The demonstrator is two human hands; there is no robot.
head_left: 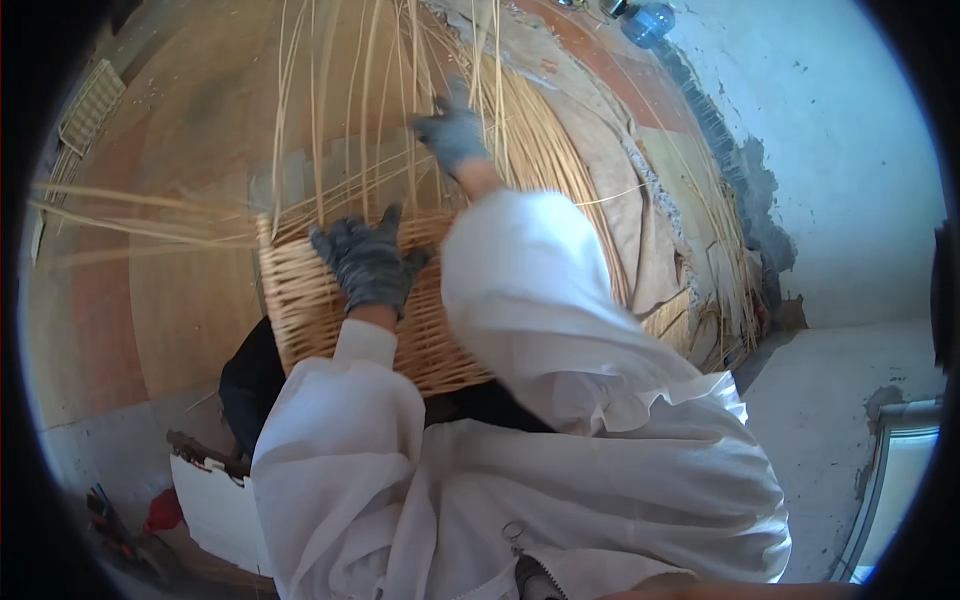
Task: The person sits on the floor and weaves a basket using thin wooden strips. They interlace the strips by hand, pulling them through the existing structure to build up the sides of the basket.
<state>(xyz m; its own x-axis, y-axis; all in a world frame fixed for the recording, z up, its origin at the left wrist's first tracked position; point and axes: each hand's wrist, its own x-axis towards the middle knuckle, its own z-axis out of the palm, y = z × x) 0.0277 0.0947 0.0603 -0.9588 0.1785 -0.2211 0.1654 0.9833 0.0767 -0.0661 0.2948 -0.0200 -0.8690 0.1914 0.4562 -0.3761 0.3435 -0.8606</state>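
Wicker panel (310, 300) lay across the wearer's lap, its weave closely packed below the upper edge, while long bare stakes (318, 130) ran on past that edge unwoven, so the body looked well advanced and the stake ends unfinished. Grey-gloved left hand (368, 262) rested spread on the weave near that edge, no grip evident; right hand (452, 132), motion-blurred with fingers partly extended, was among the stakes, any hold impossible to tell. White right sleeve (530, 270) hid the panel's right side; stake tips were cut off above.
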